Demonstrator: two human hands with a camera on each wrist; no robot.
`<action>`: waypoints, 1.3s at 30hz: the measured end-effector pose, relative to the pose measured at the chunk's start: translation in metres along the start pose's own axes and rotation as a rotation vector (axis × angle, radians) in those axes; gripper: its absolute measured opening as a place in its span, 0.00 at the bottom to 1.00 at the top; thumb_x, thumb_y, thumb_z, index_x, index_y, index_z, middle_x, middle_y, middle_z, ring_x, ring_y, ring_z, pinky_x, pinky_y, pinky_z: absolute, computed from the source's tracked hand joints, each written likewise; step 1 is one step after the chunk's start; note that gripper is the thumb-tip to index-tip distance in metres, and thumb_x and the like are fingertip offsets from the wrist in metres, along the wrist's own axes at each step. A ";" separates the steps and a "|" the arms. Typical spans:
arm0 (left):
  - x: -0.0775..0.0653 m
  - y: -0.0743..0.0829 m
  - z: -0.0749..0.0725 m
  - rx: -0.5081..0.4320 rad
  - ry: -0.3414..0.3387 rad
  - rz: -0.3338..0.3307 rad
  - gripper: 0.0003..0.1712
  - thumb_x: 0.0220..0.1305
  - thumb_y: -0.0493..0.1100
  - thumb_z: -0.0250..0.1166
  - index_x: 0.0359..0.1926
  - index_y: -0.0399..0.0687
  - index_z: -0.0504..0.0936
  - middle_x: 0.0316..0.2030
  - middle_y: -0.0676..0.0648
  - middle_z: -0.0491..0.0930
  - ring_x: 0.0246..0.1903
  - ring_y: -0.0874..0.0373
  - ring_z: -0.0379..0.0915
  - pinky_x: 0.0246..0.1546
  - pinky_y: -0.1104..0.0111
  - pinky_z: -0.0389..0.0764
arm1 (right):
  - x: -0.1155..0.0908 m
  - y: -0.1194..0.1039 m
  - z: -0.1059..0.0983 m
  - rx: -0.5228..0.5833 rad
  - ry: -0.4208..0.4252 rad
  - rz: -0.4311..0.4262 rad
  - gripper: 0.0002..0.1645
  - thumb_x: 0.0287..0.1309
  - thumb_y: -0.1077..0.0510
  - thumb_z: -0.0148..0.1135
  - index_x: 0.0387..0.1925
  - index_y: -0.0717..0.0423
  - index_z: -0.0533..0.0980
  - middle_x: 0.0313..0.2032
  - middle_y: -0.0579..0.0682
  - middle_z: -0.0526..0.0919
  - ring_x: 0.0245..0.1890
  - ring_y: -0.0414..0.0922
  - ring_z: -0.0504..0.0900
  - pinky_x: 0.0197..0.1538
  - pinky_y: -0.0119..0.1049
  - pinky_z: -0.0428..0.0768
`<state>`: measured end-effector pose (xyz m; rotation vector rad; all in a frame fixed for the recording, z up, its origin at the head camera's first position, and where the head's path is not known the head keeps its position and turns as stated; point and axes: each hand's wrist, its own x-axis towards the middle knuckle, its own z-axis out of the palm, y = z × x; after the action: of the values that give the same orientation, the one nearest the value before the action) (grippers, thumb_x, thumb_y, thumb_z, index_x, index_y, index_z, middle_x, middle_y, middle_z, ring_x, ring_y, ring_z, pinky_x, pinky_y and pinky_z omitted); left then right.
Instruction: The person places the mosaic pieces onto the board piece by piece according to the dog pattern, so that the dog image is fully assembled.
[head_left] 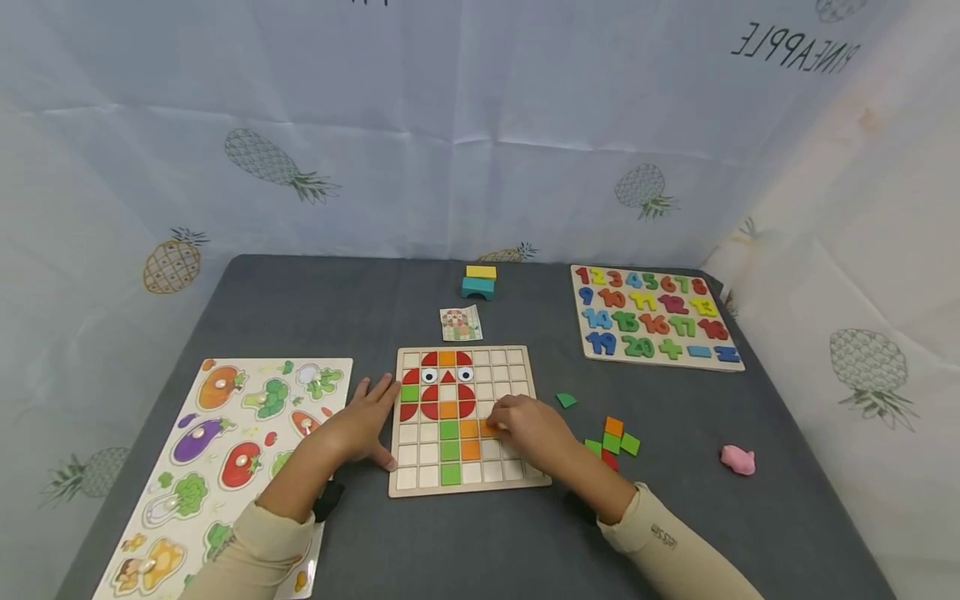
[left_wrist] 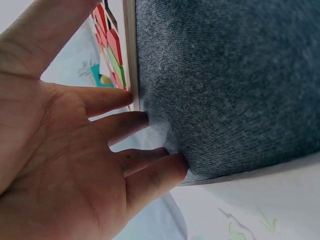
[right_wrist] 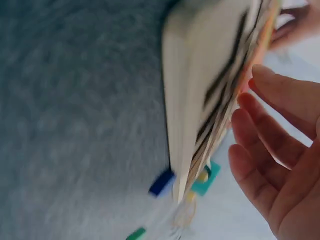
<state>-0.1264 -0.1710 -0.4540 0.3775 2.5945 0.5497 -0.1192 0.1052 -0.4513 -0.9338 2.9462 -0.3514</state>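
Note:
A wooden grid board (head_left: 416,492) lies on the dark table, partly filled with red rounded pieces, a red triangle, two eye pieces and green and orange square tiles. My left hand (head_left: 363,421) rests along the board's left edge, fingers spread. In the left wrist view, the fingertips (left_wrist: 131,96) are right at its rim. Over the middle right of the grid, my right hand (head_left: 528,427) pinches an orange square tile (head_left: 487,428) at a cell beside another orange tile (head_left: 468,428). Its bunched fingers partly hide the tile. In the right wrist view, the fingertips (right_wrist: 240,117) are close over the board.
Right of the board lie loose green, orange and red tiles (head_left: 612,443) and a green quarter piece (head_left: 566,400). A picture card (head_left: 461,324) and blocks (head_left: 477,287) stand behind. A vegetable puzzle (head_left: 247,408), a number puzzle (head_left: 652,317) and a pink toy (head_left: 738,460) flank it.

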 end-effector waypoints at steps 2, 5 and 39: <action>0.000 0.000 0.000 -0.010 0.001 0.004 0.70 0.26 0.50 0.79 0.69 0.39 0.48 0.69 0.37 0.42 0.66 0.33 0.31 0.54 0.42 0.58 | -0.006 0.008 -0.004 -0.006 0.024 0.048 0.13 0.48 0.56 0.67 0.40 0.48 0.81 0.39 0.43 0.80 0.36 0.38 0.78 0.39 0.33 0.77; -0.002 0.000 0.001 -0.017 0.002 0.010 0.69 0.26 0.50 0.80 0.69 0.39 0.48 0.69 0.37 0.43 0.66 0.33 0.30 0.55 0.42 0.58 | -0.019 0.026 -0.012 -0.042 0.058 0.149 0.17 0.46 0.57 0.68 0.43 0.49 0.79 0.41 0.46 0.79 0.36 0.41 0.79 0.36 0.36 0.77; -0.002 0.003 -0.002 0.010 0.006 0.003 0.69 0.26 0.50 0.80 0.68 0.39 0.48 0.69 0.36 0.43 0.66 0.32 0.32 0.55 0.41 0.56 | -0.024 0.018 -0.014 0.270 -0.026 -0.069 0.08 0.50 0.64 0.64 0.34 0.52 0.78 0.31 0.42 0.78 0.30 0.34 0.73 0.36 0.28 0.75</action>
<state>-0.1250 -0.1699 -0.4507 0.3835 2.6039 0.5394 -0.1105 0.1360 -0.4426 -0.9938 2.7538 -0.7124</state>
